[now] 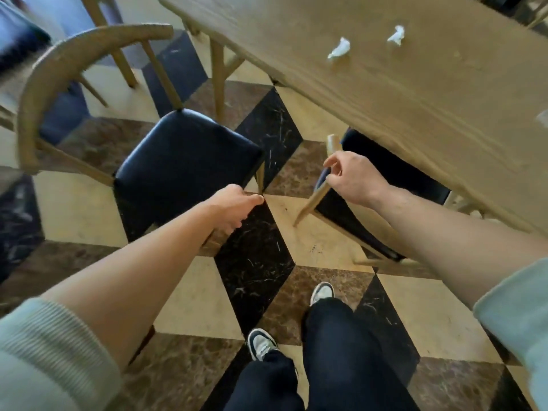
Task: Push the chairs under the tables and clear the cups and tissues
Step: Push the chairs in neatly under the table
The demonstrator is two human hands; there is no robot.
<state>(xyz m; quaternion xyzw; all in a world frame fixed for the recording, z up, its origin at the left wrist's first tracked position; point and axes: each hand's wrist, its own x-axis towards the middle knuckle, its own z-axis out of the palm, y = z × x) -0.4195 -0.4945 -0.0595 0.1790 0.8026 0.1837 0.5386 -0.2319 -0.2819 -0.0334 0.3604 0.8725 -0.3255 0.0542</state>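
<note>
**Chairs still out; tissues still on bench**

I note two chairs. The near chair (189, 155), black-seated, stands fully clear of the bench (385, 93), off its long edge. My left hand (234, 207) is closed on that seat's front corner. The second chair (364, 203) sits partly beneath the bench edge, seat half hidden. My right hand (350, 176) is curled around its wooden upright. Two crumpled tissues (339, 48) lie on the bench top, well apart from both hands. No cups are in view. My judgement: one chair is nearly home, one not yet started inward, and clearing remains wholly undone.
</note>
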